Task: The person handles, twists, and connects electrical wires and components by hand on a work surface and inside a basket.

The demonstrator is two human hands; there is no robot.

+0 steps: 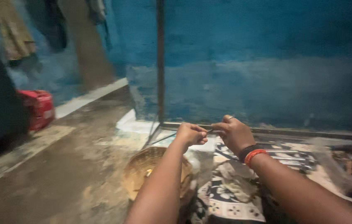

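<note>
My left hand (191, 134) and my right hand (235, 133) are held up close together in front of a blue wall. Both pinch a thin dark strand or stick (209, 131) that runs between their fingertips; the blur hides what it is exactly. My right wrist wears a black band and an orange band, and a ring sits on one finger. Below my left forearm lies a round woven basket (142, 168) on the floor.
A patterned floral cloth (230, 195) lies under my arms. A metal frame with a vertical pole (160, 62) stands against the blue wall. A red bag (39, 108) sits at the left. Clothes hang at the top left. The concrete floor is dusty.
</note>
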